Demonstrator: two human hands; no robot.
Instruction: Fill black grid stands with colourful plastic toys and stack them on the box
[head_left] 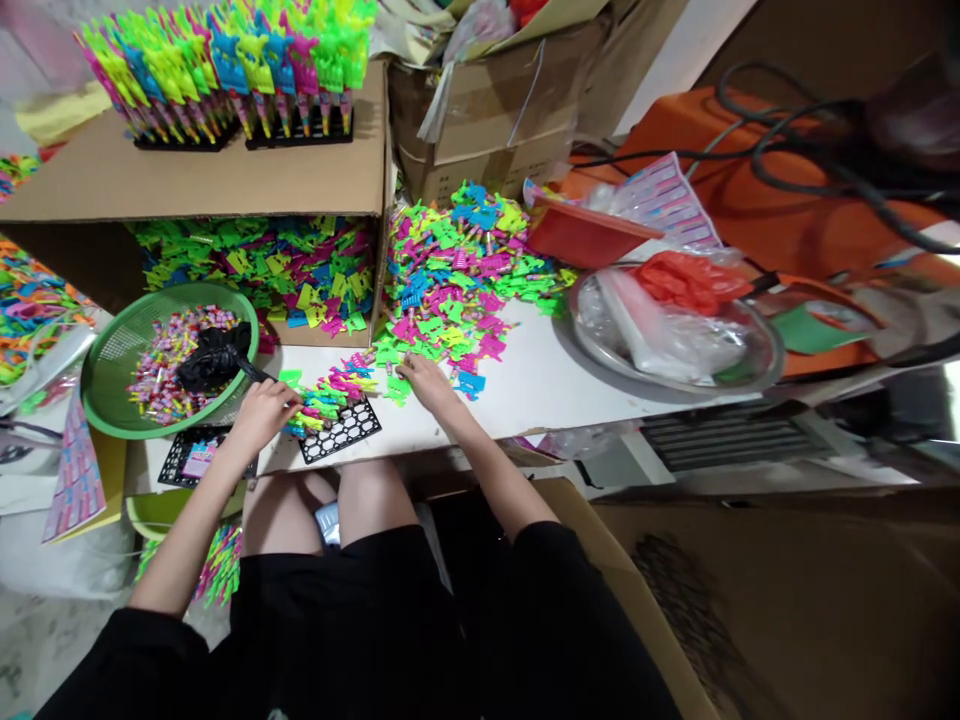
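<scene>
My left hand (264, 412) is at the left end of a black honeycomb rack (346, 432), its fingers pinched together beside several upright colourful plastic pieces (321, 402) standing in the rack. What the fingertips hold is too small to make out. At the near edge of a loose pile of green, pink, yellow and blue plastic pieces (457, 290), my right hand (426, 382) is closed, fingertips down among the pieces. A green piece (397, 390) lies right under those fingertips; whether they grip it is hidden.
A green basket (97, 380) of small printed parts with a black cloth stands left. Behind is an open cardboard box (300, 185) full of pieces, with filled racks (300, 130) on top. Right are a red tray (585, 235) and a metal basin (675, 375) holding plastic bags.
</scene>
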